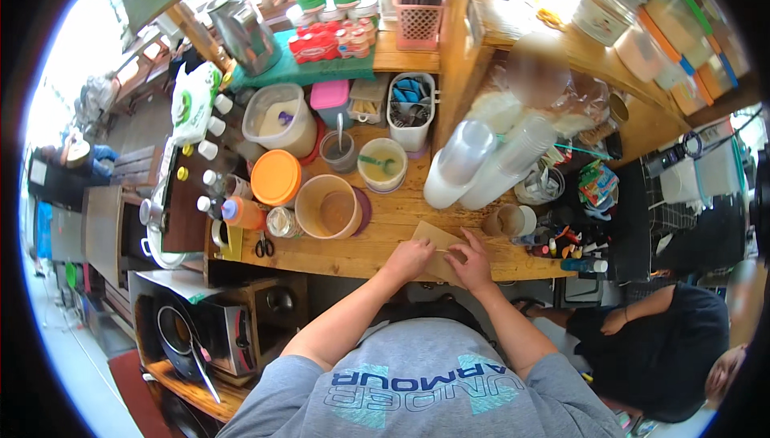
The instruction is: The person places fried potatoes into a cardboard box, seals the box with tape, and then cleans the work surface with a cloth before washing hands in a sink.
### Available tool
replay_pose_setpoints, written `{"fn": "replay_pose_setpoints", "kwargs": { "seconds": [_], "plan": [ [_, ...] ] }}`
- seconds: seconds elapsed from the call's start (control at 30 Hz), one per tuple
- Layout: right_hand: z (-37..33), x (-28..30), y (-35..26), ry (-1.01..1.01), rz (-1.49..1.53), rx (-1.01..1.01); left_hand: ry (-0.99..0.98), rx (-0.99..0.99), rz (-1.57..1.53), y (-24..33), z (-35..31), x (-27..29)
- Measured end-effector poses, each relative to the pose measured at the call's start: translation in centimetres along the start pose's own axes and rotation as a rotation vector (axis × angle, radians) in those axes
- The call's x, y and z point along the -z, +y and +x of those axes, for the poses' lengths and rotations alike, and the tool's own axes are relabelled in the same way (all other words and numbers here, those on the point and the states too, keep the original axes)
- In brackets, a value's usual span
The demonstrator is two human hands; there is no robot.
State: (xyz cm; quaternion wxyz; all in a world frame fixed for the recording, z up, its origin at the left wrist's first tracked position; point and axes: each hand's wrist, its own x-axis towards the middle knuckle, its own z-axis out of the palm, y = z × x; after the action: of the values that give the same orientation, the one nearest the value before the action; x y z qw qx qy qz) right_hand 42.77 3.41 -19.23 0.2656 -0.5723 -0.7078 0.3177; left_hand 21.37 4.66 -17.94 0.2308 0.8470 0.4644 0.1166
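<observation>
Left hand pressed flat on a brown paper piece, right hand pinching its near edge, at the front rim of the wooden desk. Best kept flat, with each crease pressed firmly and slowly. Further left, scissors, an orange lid, a tan tub; right, stacked clear cups. Crowded stall, a seated person at far right.
</observation>
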Motion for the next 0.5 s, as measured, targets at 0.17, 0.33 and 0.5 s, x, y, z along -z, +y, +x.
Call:
{"fn": "replay_pose_setpoints", "kwargs": {
  "seconds": [0.17, 0.33, 0.5],
  "plan": [
    [0.3, -0.8, -3.2, 0.002, -0.203, -0.087, -0.084, 0.299, -0.173, -2.2, -2.0, 1.7],
    [0.9, -2.6, -5.3, -0.024, -0.453, -0.312, -0.211, 0.413, -0.313, -2.7, 0.9, 3.3],
    [1.2, -2.9, -4.0, -0.035, -0.296, -0.343, -0.226, 0.242, -0.298, -3.1, 2.5, 3.0]
  ]
}}
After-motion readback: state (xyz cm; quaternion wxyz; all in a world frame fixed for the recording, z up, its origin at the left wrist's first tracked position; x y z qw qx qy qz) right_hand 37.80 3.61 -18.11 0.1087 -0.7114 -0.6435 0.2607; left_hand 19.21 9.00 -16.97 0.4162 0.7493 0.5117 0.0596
